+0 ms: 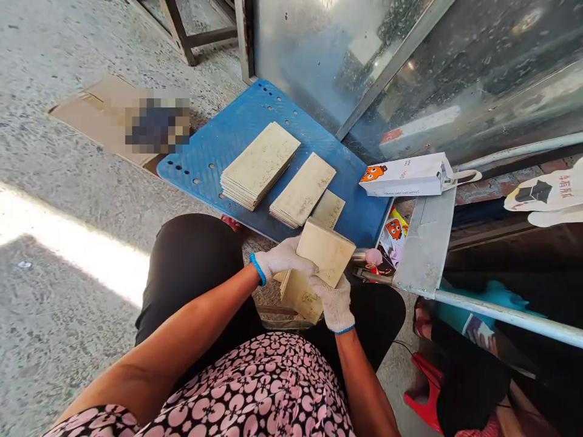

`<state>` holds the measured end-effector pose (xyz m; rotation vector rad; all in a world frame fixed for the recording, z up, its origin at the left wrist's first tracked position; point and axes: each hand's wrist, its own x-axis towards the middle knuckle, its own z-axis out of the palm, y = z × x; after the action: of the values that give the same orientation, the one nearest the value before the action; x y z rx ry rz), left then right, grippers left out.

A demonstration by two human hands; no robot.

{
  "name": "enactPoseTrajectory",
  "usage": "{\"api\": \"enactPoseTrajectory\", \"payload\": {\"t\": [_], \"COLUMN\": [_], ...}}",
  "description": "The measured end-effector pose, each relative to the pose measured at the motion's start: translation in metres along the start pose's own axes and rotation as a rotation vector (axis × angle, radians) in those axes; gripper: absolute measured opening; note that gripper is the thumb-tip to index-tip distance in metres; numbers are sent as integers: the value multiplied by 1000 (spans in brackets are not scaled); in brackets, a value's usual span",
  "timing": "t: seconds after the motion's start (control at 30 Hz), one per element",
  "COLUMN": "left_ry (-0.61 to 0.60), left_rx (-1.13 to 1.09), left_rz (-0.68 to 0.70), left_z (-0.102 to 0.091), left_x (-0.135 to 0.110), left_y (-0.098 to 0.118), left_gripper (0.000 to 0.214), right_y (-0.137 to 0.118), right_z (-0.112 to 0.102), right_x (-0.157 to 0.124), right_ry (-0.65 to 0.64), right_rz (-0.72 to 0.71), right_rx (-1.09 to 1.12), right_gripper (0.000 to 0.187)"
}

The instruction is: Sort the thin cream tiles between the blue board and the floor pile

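Both my hands wear white knit gloves. My left hand (283,260) grips the near edge of a thick stack of beige rectangular sheets (321,258) held over my lap. My right hand (334,300) clasps the same stack from below and the right. The stack's top face is tilted toward me. Just beyond it, on a blue perforated board (218,152), lie two more stacks of the same sheets: a tall one (259,165) to the left and a thinner one (303,190) beside it. A single sheet (328,209) lies partly behind the held stack.
A white carton with an orange cartoon face (405,176) rests on a metal ledge at right. Metal sheets lean behind the board. Flattened cardboard (100,106) lies on the concrete floor at left. A red stool (423,397) and white gloves (546,194) are at right.
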<state>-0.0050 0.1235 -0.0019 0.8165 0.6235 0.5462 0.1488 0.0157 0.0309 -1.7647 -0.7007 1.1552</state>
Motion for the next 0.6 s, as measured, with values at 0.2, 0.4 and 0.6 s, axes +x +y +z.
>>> {"api": "enactPoseTrajectory", "payload": {"t": [0.2,0.4,0.6], "left_ry": [-27,33,9], "left_rx": [-161,-220,-33], "left_rz": [7,48,46], "left_z": [6,19,24], "left_x": [-13,-15,-16], "left_y": [-7,-10,-23], "left_gripper": [61,55,50], "right_y": [12,-12,-86], "right_z": [-2,-19,-68], "right_x": [-1,5,5], "right_ry": [-44,-143,-178], "right_rz": [-43,2,-296], "right_rx": [-121,-165,-576], "right_gripper": [52,58,91]}}
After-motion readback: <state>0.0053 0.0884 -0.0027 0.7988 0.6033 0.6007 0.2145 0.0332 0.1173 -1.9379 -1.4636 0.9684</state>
